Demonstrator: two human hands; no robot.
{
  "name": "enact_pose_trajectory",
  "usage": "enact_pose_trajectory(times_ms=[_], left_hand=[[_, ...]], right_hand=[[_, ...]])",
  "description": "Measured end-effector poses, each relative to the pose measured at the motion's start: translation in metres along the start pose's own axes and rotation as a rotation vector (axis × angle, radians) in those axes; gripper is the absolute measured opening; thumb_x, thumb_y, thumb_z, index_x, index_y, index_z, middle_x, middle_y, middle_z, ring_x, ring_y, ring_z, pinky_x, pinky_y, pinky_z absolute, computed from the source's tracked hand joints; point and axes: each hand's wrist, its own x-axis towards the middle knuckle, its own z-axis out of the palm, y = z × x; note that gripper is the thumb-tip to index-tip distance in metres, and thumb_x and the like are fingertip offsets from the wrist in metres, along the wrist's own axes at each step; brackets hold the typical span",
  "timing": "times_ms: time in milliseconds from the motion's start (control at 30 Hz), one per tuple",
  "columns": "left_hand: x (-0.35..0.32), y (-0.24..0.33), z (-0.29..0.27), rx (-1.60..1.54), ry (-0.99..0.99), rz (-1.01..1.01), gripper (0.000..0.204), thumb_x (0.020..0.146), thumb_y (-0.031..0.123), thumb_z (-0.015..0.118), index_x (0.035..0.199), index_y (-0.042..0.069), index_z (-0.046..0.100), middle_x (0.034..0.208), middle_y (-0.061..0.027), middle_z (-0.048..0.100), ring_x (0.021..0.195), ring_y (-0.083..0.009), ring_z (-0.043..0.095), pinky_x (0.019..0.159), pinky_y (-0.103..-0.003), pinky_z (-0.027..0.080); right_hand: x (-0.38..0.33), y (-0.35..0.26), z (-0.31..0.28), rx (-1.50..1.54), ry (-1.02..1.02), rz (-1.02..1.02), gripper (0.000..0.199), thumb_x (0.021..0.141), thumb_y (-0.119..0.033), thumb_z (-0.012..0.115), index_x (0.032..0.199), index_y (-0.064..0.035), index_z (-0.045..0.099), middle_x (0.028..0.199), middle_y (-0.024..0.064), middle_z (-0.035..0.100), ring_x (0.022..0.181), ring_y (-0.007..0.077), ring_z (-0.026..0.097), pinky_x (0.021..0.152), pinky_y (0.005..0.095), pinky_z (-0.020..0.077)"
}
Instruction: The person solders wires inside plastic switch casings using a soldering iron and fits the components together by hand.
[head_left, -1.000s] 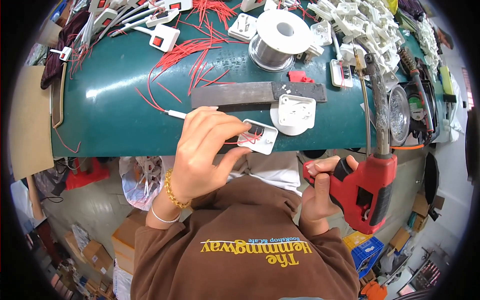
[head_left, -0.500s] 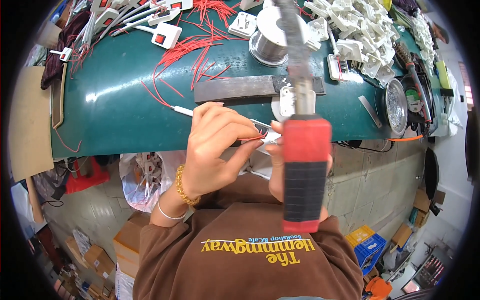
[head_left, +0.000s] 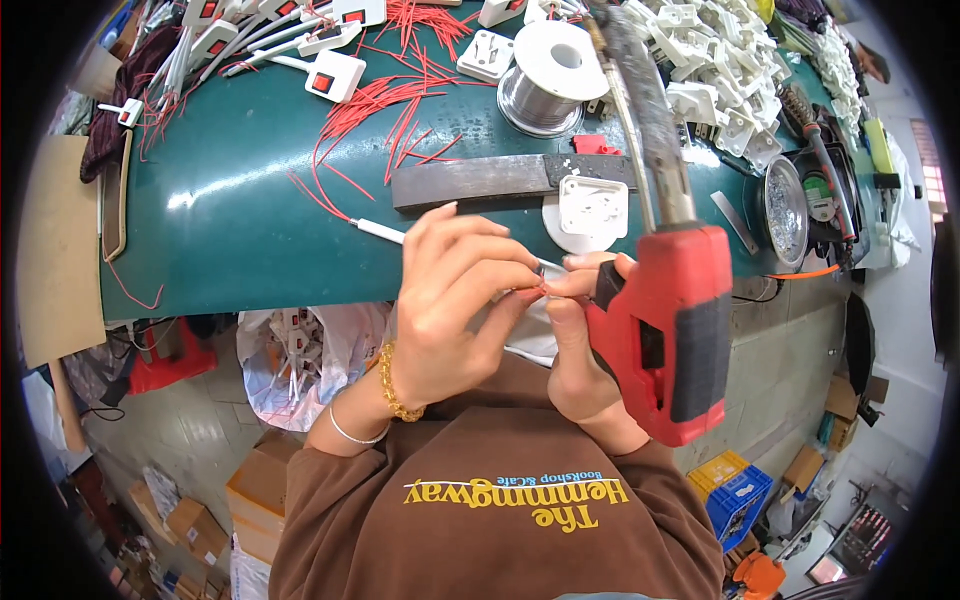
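A thin red wire (head_left: 532,292) is pinched between the fingertips of my left hand (head_left: 455,290), which is closed. The thumb and index finger of my right hand (head_left: 578,350) meet it at the same spot, also closed. A white cable (head_left: 378,231) with stripped red ends runs out beyond my left fingers. Close to the camera, a red and black soldering gun (head_left: 690,270) with a long metal barrel covers part of my right hand; whether that hand touches it I cannot tell. Past my fingertips, a square white plastic housing (head_left: 592,208) lies on a round white piece (head_left: 572,238).
A dark metal bar (head_left: 470,182) crosses the green table (head_left: 230,250). Behind it stand a solder wire spool (head_left: 540,75), loose red wires (head_left: 370,115) and a heap of white housings (head_left: 725,70). A metal bowl (head_left: 787,215) sits right. Below hangs a plastic bag (head_left: 300,360).
The soldering gun has shifted right and turned, uncovering more of my right hand and the white housing. My left hand has moved slightly right, and both hands' fingertips have come together at the wire.
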Motion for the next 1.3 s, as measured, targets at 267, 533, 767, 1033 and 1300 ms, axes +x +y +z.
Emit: enact_pose_trajectory(times_ms=[267, 533, 767, 1033, 1300], left_hand=[[0.008, 0.019, -0.004, -0.004, -0.065, 0.069, 0.023, 0.067, -0.003, 0.071, 0.087, 0.004, 0.063, 0.086, -0.0055, 0.065, 0.075, -0.0212, 0.060, 0.080, -0.038, 0.042], [0.013, 0.026, -0.004, -0.165, -0.046, -0.199, 0.017, 0.068, -0.002, 0.074, 0.083, 0.004, 0.069, 0.077, -0.0044, 0.066, 0.068, -0.0188, 0.060, 0.067, -0.032, 0.042], [0.034, 0.026, 0.021, -0.199, -0.005, -0.275, 0.013, 0.068, -0.003, 0.072, 0.078, 0.004, 0.068, 0.070, -0.0054, 0.060, 0.068, -0.0203, 0.051, 0.056, -0.030, 0.041], [0.062, 0.013, 0.035, -0.011, -0.076, -0.274, 0.007, 0.070, -0.002, 0.067, 0.074, 0.001, 0.062, 0.097, -0.0085, 0.059, 0.070, -0.0131, 0.052, 0.049, -0.023, 0.037], [0.067, 0.013, 0.039, -0.067, -0.126, -0.357, 0.009, 0.067, -0.006, 0.065, 0.070, -0.002, 0.058, 0.092, -0.0116, 0.056, 0.064, -0.0141, 0.053, 0.050, -0.025, 0.038]], right_hand=[[-0.016, 0.007, -0.017, 0.209, -0.079, 0.182, 0.032, 0.077, -0.012, 0.072, 0.106, -0.0019, 0.062, 0.109, 0.0142, 0.062, 0.097, 0.0258, 0.060, 0.085, 0.0351, 0.0461], [-0.015, 0.010, -0.028, 0.131, 0.155, 0.071, 0.048, 0.086, -0.001, 0.061, 0.125, 0.0071, 0.034, 0.082, 0.0115, 0.063, 0.076, 0.0192, 0.060, 0.079, 0.0364, 0.0491], [-0.031, 0.033, -0.042, 0.006, 0.103, 0.055, 0.048, 0.087, 0.002, 0.058, 0.129, 0.0042, 0.035, 0.084, 0.0121, 0.064, 0.072, 0.0152, 0.057, 0.065, 0.0270, 0.0477], [-0.032, 0.040, -0.094, 0.101, 0.211, 0.195, 0.071, 0.090, -0.049, 0.055, 0.134, 0.0012, 0.032, 0.071, 0.0109, 0.059, 0.053, 0.0178, 0.055, 0.062, 0.0353, 0.0534], [-0.014, 0.011, -0.168, 0.444, -0.103, 0.538, 0.073, 0.083, -0.055, 0.065, 0.122, 0.0020, 0.043, 0.048, -0.0041, 0.045, 0.040, 0.0103, 0.045, 0.046, 0.0257, 0.0394]])
